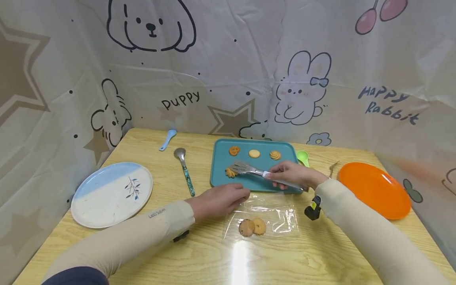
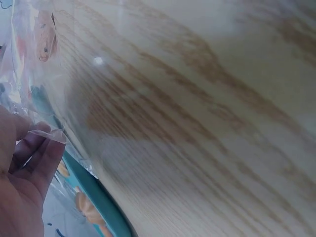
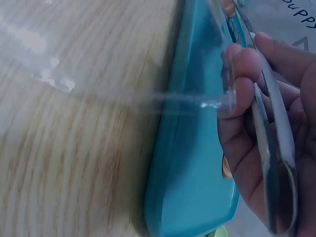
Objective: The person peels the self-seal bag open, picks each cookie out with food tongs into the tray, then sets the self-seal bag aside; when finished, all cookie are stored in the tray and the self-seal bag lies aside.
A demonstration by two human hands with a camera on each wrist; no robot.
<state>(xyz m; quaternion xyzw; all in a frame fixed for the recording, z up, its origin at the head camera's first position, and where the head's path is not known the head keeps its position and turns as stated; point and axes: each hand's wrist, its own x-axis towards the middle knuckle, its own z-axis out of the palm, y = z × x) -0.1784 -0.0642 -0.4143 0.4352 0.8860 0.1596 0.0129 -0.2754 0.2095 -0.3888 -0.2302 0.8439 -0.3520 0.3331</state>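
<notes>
My right hand point(image 1: 293, 174) grips metal food tongs point(image 1: 251, 170) by their pale handle. The tongs' slotted tips are at a flower-shaped cookie point(image 1: 230, 173) on the teal tray point(image 1: 219, 154); whether they touch it I cannot tell. A clear plastic bag point(image 1: 281, 225) lies in front of the tray, with two round cookies point(image 1: 246, 228) overlapping inside. My left hand point(image 1: 221, 200) pinches the bag's edge, seen in the left wrist view at the fingertips point(image 2: 55, 137). In the right wrist view the bag's corner point(image 3: 224, 104) reaches my right fingers. Three more cookies point(image 1: 254, 153) sit along the tray's back.
To the left are a blue-and-white plate point(image 1: 107, 202), a spoon with a patterned handle point(image 1: 186, 174) and a small blue spoon point(image 1: 168, 139). To the right are a green spoon point(image 1: 303, 157) and an orange plate point(image 1: 374, 190). A printed curtain point(image 1: 213, 79) stands behind the table.
</notes>
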